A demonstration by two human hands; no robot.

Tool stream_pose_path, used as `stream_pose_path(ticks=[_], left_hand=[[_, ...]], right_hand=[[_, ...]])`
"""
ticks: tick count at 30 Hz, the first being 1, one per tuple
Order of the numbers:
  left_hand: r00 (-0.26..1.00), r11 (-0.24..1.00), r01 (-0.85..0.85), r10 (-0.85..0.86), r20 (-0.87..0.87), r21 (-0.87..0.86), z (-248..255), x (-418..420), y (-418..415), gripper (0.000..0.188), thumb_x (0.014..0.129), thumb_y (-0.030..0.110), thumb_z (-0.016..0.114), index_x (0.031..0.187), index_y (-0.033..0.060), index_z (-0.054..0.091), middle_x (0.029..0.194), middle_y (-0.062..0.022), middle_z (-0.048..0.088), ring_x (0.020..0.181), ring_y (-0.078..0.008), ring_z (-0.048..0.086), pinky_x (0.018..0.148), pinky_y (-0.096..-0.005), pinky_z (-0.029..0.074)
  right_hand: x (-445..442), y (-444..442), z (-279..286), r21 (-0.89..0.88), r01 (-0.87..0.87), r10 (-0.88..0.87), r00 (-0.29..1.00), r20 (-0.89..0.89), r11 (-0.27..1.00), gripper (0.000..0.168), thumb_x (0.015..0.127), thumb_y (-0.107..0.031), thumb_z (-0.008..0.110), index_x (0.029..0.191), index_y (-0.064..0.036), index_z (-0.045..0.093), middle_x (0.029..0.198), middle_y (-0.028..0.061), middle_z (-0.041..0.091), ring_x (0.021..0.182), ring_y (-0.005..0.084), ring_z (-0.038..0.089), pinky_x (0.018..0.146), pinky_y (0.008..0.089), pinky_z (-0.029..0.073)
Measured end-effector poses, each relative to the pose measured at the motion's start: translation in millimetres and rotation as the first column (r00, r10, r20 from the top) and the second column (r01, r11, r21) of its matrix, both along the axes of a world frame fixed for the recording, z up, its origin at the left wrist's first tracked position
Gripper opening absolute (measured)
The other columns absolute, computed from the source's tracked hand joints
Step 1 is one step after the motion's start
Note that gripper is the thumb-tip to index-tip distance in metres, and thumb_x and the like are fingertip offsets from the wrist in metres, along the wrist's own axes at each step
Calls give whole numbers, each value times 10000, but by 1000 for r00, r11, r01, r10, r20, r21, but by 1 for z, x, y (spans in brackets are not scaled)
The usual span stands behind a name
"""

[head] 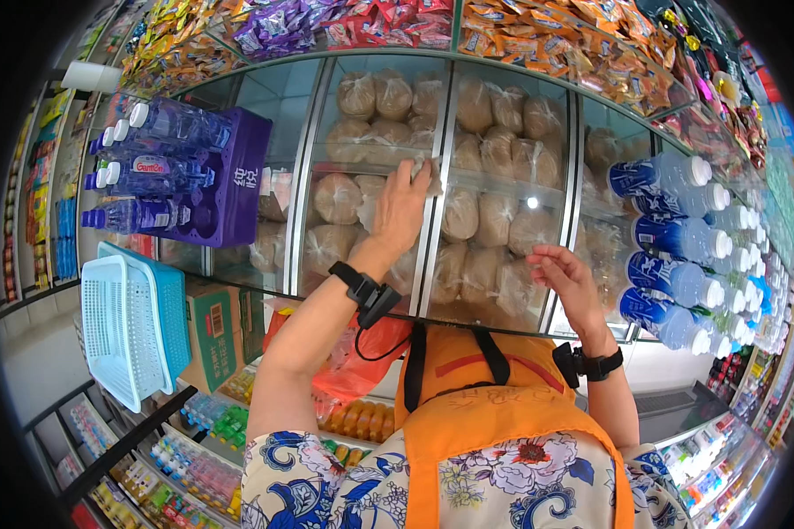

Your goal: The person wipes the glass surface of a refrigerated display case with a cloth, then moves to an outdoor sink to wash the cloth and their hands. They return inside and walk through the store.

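My left hand (400, 208) reaches to the glass front of a display case and has its fingertips on a small pale wad (430, 175), perhaps cloth or tissue, beside a metal door frame (440, 152). Part of the wad is hidden under the fingers. Behind the glass, bagged brown rounded goods (460, 211) stand in rows on shelves. My right hand (566, 281) hovers near the lower right of the case, fingers loosely bent and apart, with nothing visible in it. Both wrists wear black strapped devices.
Wrapped snacks (390, 23) fill trays along the far side. At left are a purple bottle crate (245, 178), water bottles (152, 168), light-blue plastic baskets (122, 324) and a cardboard box (215, 330). Blue-labelled bottles (675, 238) line the right. A red plastic bag (364, 360) hangs below the case.
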State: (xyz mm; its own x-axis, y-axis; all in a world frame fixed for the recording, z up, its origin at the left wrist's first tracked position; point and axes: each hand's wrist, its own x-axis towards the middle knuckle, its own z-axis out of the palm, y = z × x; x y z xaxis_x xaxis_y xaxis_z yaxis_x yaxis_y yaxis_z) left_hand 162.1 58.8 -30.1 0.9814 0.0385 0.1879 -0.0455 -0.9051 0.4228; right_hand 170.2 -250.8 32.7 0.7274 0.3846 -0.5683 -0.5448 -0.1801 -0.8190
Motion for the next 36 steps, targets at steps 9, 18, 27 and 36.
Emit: stream_pose_path(ticks=[9, 18, 27, 36], left_hand=[[884, 913, 302, -376, -278, -274, 36, -66, 35, 599, 762, -128, 466, 1329, 62, 490, 1302, -204, 497, 1199, -387, 497, 1002, -410, 423], [979, 974, 200, -202, -14, -109, 13, 43, 56, 421, 786, -116, 462, 1133, 61, 623, 1198, -159, 537, 1044, -382, 552, 899, -429, 464], [907, 923, 339, -373, -195, -183, 40, -81, 21, 502, 733, -119, 474, 1188, 51, 600, 1191, -163, 524, 1086, -383, 516, 919, -440, 444], [817, 890, 411, -456, -353, -198, 61, -126, 46, 585, 659, -135, 465, 1190, 66, 607, 1219, -183, 522, 1156, -389, 492, 964, -425, 450]], right_hand=[[-1, 8, 7, 28, -44, 43, 998, 46, 999, 262, 977, -159, 540, 1187, -13, 593, 1066, 57, 659, 883, 97, 600, 811, 239, 482], [-7, 8, 19, 1, -88, 87, 993, 85, 996, 265, 984, -156, 528, 1194, -11, 595, 1080, 69, 660, 892, 104, 607, 831, 237, 482], [-22, -14, 5, -27, -11, 12, 1000, 15, 1000, 247, 983, -132, 518, 1179, -9, 603, 1065, 69, 663, 887, 102, 601, 813, 238, 486], [-8, -9, 12, 5, -57, 56, 992, 114, 998, 248, 978, -135, 526, 1171, -3, 606, 1070, 68, 666, 892, 101, 604, 814, 243, 490]])
